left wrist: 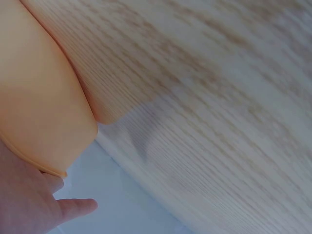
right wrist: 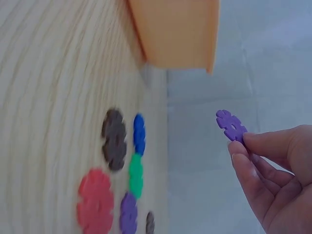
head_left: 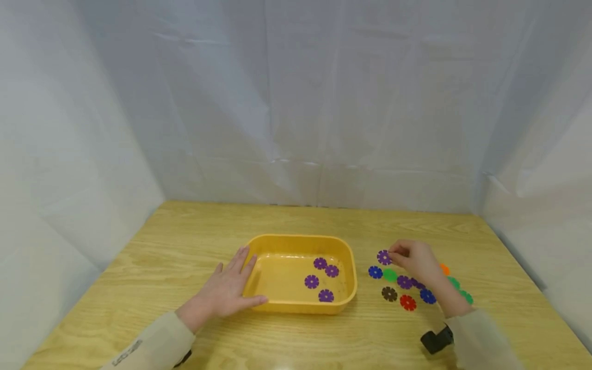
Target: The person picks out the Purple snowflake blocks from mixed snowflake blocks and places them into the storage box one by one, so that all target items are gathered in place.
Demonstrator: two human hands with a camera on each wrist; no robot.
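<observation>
wooden bench point(head_left: 185, 241) is lain on by the left hand point(head_left: 228, 290), fingers straight and spread against the yellow tub point(head_left: 351, 272), where four purple discs point(head_left: 322, 279) are kept. further right, a purple disc point(head_left: 384, 257) is pinched above the bench by the right hand point(head_left: 416, 259) fingers point(right wrist: 253, 156), loose coloured discs point(head_left: 407, 293) just beside.

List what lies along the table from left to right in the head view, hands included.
Left hand resting against the tray's left wall → yellow tray with four purple discs inside → blue disc → purple disc pinched by the right hand → orange disc → green disc.
</observation>
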